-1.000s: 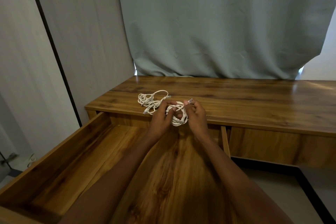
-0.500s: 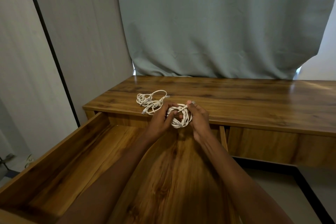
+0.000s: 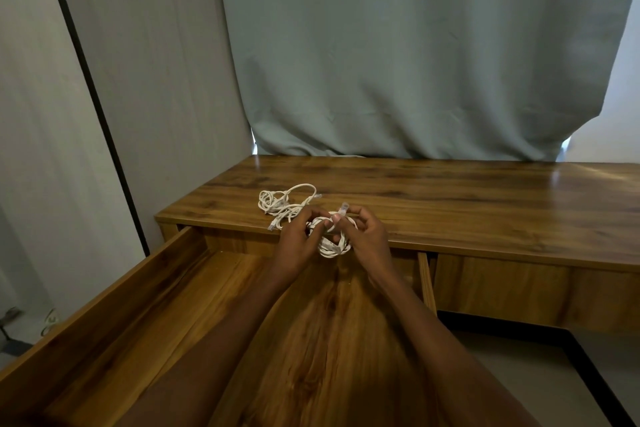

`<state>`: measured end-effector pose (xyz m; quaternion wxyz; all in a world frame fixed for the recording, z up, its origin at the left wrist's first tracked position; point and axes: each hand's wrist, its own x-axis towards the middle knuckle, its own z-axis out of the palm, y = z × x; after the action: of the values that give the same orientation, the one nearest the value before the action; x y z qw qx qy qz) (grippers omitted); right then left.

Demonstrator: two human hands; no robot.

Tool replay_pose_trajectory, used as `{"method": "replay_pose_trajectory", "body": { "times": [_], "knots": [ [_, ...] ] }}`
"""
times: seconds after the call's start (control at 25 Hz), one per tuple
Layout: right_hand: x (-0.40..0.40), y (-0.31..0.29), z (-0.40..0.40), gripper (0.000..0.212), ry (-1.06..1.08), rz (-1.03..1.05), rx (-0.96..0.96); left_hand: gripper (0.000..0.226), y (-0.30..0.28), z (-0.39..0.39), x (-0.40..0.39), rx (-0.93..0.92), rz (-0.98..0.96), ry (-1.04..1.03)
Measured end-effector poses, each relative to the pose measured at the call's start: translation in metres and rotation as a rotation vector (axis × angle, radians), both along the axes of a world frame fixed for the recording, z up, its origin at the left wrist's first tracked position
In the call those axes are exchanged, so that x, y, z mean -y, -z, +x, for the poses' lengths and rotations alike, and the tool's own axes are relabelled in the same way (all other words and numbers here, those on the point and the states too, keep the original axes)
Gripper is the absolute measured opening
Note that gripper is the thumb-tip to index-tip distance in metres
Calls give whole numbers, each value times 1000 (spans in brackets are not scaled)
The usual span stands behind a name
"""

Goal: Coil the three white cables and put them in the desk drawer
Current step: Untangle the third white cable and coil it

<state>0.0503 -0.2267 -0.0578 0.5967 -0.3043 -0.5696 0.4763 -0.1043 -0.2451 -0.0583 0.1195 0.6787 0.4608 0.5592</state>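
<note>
A white coiled cable [image 3: 331, 246] hangs between my hands just above the desk's front edge. My left hand [image 3: 297, 243] grips the coil's left side. My right hand [image 3: 367, 239] holds the right side and pinches the cable's plug end [image 3: 343, 210] above the coil. A loose tangle of white cable [image 3: 284, 203] lies on the wooden desk top [image 3: 450, 198] behind my left hand; how many cables it holds I cannot tell. The open desk drawer [image 3: 114, 315] stretches below my arms, with no cable visible in it.
A grey-green curtain [image 3: 415, 62] hangs behind the desk. A grey wall panel with a dark strip [image 3: 97, 107] stands at the left. A closed drawer front [image 3: 502, 284] is to the right of the open drawer, with floor below it.
My right hand has lifted the plug end from across the coil to above it. The coil has shifted slightly between my hands. The tangle on the desk has not moved.
</note>
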Motion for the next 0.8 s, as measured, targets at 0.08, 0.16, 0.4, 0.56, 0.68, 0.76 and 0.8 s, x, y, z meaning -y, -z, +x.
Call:
{"method": "replay_pose_trajectory", "body": {
  "times": [0.08,0.16,0.4,0.56,0.68,0.76,0.8],
  "knots": [
    [0,0,0,36,26,3,77,11,-1,1,-5,28,-35,-22],
    [-1,-1,3,45,56,-3,158,12,-4,4,-12,57,-92,-34],
    [-25,-5,24,15,271,59,354,10,-6,21,-34,98,-201,-40],
    [-50,-20,40,20,378,26,531,21,-15,27,-38,104,-226,-96],
    [-67,-31,43,23,448,-23,650,19,-17,27,-33,77,-167,-202],
    [-76,-33,39,19,451,-52,684,14,-11,21,-33,75,-144,-235],
    [-81,-32,35,19,460,-58,693,13,-9,17,-33,80,-137,-247]
  ]
}}
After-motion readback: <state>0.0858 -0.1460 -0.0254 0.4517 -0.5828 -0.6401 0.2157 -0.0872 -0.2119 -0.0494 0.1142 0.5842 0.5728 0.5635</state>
